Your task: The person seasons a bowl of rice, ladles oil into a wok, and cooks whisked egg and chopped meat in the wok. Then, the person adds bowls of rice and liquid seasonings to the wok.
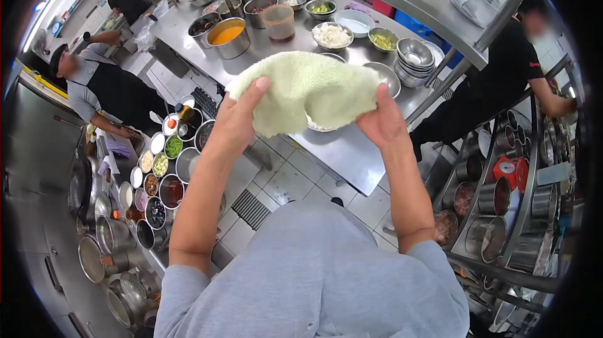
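A pale green towel [308,84] is stretched between my two hands, above the near end of the steel table. My left hand [242,109] grips its left end, thumb on top. At the right end, my right hand [384,118] pinches the cloth with the thumb uppermost. The fingers of both hands are partly hidden under the towel. Just behind the towel's right edge stands a metal bowl [391,80], partly covered from view. Something white shows below the towel's middle; the cloth hides most of it.
The steel table [355,159] holds a pot of orange liquid [229,38], a bowl of white pieces [333,36] and stacked metal bowls [414,62]. Ingredient containers [171,190] crowd the left counter. Shelves of pots [495,197] stand right. People work at left [116,87] and right [496,87].
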Motion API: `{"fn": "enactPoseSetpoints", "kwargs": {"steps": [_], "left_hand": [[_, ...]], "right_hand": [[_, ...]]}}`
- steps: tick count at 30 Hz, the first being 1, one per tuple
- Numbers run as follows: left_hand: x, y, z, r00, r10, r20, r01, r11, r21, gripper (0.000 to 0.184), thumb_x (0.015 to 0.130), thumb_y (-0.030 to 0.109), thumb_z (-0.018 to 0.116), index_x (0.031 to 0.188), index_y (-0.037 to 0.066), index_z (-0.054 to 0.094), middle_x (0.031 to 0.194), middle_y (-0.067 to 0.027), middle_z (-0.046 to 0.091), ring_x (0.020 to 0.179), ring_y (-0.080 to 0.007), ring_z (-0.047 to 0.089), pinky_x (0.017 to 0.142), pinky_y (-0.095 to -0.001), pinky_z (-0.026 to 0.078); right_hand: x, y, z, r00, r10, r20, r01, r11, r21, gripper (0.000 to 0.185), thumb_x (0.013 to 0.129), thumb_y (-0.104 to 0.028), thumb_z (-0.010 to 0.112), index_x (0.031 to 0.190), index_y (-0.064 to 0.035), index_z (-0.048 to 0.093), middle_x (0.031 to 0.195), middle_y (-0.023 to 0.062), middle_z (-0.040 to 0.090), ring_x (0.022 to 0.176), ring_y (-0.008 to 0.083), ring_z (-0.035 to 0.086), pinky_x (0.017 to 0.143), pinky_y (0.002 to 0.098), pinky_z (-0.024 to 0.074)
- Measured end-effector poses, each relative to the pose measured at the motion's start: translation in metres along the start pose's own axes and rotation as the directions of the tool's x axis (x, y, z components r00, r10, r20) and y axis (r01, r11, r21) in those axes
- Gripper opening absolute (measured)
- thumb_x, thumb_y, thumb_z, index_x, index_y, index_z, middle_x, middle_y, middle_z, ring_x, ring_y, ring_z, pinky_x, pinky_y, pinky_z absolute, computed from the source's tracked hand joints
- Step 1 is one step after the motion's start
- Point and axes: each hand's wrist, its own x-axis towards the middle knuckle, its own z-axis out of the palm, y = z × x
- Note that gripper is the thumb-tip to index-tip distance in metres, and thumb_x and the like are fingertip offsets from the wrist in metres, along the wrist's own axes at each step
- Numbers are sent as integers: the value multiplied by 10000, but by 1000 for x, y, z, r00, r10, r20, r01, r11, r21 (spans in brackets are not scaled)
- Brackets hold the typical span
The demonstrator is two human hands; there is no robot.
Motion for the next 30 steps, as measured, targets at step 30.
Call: {"fn": "enactPoseSetpoints", "kwargs": {"steps": [30], "left_hand": [[87, 33, 30, 895, 240, 376, -436, 650, 623, 278, 819, -38, 565, 1092, 6, 601, 968, -51, 674, 914, -141, 633, 814, -268, 493]], "right_hand": [[19, -44, 14, 900, -402, -170, 83, 540, -838, 273, 806, 94, 485, 1028, -21, 594, 899, 27, 613, 851, 95, 617, 770, 227, 500]]}}
